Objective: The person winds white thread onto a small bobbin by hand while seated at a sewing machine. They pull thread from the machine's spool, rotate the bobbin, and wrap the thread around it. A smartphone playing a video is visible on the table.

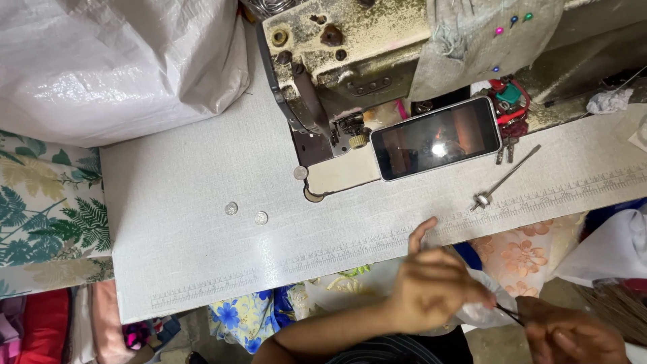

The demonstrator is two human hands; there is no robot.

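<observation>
Thread, a thin dark strand (507, 311), runs between the two hands just off the near edge of the table. The left hand (431, 291) is blurred; its fingers are curled and pinch the strand at one end, with one finger stretched up onto the table edge. The right hand (573, 331) is closed loosely, its fingertips nipping the other end of the strand at the lower right corner of the view.

Above the hands lies the pale grey sewing table with a printed ruler along its edge (202, 209). On it sit two small clear round buttons (246, 213), well apart from the hands, and a slim metal rod with a small disc at one end (502, 180), nearer them. A dark-screened phone in a pale case (437, 138) leans on the worn, cream-coloured sewing machine (344, 61). A large white plastic sack (114, 64) rests at the table's far left, and leaf-printed fabric (47, 216) lies beside it.
</observation>
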